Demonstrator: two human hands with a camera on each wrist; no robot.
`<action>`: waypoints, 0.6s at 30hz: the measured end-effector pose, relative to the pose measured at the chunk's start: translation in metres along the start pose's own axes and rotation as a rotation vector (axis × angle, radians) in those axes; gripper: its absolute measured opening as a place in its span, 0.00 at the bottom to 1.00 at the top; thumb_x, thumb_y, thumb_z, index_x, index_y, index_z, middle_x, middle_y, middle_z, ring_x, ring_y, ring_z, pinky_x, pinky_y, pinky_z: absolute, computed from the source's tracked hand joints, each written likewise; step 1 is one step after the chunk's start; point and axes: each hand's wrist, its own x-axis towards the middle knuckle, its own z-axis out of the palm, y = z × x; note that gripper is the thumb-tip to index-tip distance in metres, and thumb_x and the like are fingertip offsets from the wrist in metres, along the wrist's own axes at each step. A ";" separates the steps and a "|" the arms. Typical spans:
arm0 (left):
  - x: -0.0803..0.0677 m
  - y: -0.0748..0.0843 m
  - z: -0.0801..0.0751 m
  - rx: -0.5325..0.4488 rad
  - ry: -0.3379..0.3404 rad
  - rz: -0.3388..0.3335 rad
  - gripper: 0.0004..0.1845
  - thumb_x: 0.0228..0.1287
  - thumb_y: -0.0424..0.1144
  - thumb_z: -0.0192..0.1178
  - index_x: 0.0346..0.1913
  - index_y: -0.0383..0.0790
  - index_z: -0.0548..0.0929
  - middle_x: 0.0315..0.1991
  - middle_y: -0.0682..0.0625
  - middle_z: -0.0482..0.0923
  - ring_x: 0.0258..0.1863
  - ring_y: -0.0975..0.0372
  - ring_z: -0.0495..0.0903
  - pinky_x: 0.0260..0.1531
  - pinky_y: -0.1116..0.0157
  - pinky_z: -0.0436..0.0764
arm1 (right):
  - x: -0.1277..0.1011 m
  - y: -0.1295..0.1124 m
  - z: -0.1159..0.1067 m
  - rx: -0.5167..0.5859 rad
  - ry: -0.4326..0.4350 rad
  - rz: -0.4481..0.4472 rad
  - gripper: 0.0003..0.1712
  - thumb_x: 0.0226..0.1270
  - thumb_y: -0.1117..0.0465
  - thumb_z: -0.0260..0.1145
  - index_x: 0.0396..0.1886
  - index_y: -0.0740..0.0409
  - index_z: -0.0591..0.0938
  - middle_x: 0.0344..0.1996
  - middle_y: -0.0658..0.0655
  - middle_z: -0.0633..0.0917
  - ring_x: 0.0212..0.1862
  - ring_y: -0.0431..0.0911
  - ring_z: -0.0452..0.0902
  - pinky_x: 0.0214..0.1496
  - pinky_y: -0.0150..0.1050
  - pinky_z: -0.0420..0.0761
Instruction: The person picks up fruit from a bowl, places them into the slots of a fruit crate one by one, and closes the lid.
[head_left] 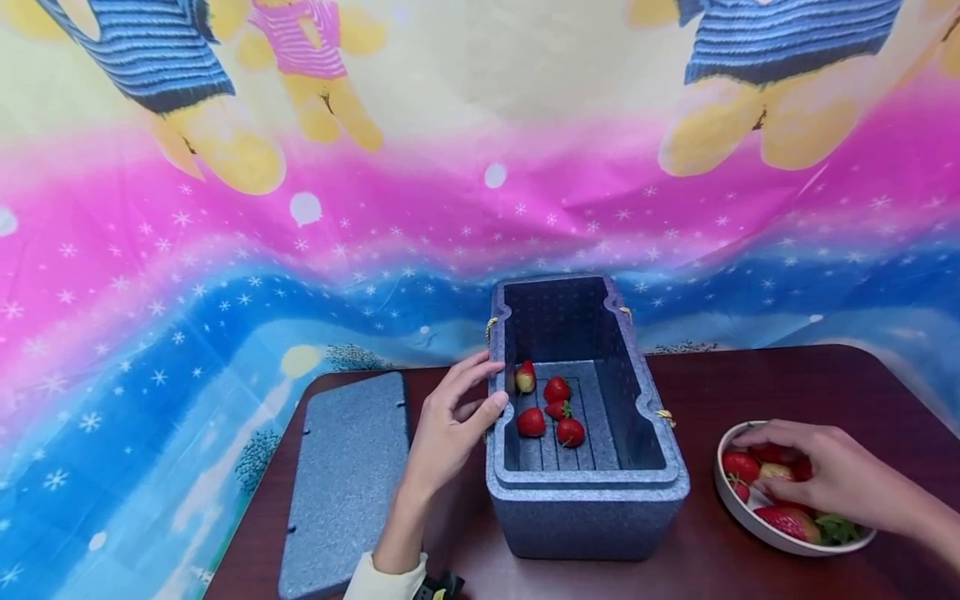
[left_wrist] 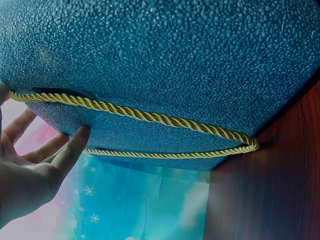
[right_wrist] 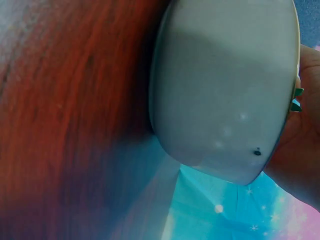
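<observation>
A grey foam box [head_left: 588, 529] stands uncovered on the table, with several strawberries [head_left: 531, 422] on its grooved floor. My left hand [head_left: 448, 423] rests at the box's left rim, thumb tip and fingertips against it. In the left wrist view, its fingers [left_wrist: 75, 145] touch the outer wall beside a gold rope handle [left_wrist: 150, 116]. To the right of the box, my right hand [head_left: 832, 475] reaches into a white bowl [head_left: 750, 521], its fingers and thumb curled round a pale-tipped strawberry [head_left: 777, 472]. More strawberries lie around it. The bowl's side [right_wrist: 225, 100] hides the fingertips in the right wrist view.
The grey foam lid [head_left: 345, 483] lies flat left of the box. All of this sits on a dark red-brown wooden table [head_left: 693, 375]. Behind it hangs a pink and blue printed cloth [head_left: 420, 200], close to the table's far edge.
</observation>
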 end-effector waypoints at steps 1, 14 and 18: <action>0.000 0.000 0.000 0.000 0.000 0.000 0.21 0.76 0.45 0.67 0.69 0.52 0.85 0.77 0.54 0.73 0.74 0.56 0.77 0.64 0.49 0.84 | 0.000 0.000 0.001 0.014 -0.006 -0.005 0.31 0.46 0.60 0.90 0.51 0.41 0.88 0.44 0.48 0.90 0.41 0.24 0.77 0.33 0.29 0.79; 0.000 -0.002 0.000 -0.003 0.002 0.006 0.22 0.76 0.45 0.68 0.69 0.51 0.84 0.77 0.53 0.72 0.75 0.54 0.77 0.65 0.41 0.82 | 0.000 0.000 0.009 0.025 -0.031 -0.035 0.30 0.46 0.62 0.89 0.51 0.42 0.88 0.46 0.47 0.89 0.43 0.24 0.76 0.33 0.27 0.78; 0.000 -0.002 0.000 -0.005 -0.004 0.011 0.23 0.76 0.44 0.68 0.70 0.46 0.83 0.78 0.53 0.72 0.75 0.55 0.77 0.65 0.42 0.83 | 0.000 0.000 0.009 -0.002 -0.042 -0.023 0.30 0.45 0.61 0.90 0.50 0.40 0.89 0.46 0.47 0.90 0.45 0.23 0.77 0.34 0.27 0.79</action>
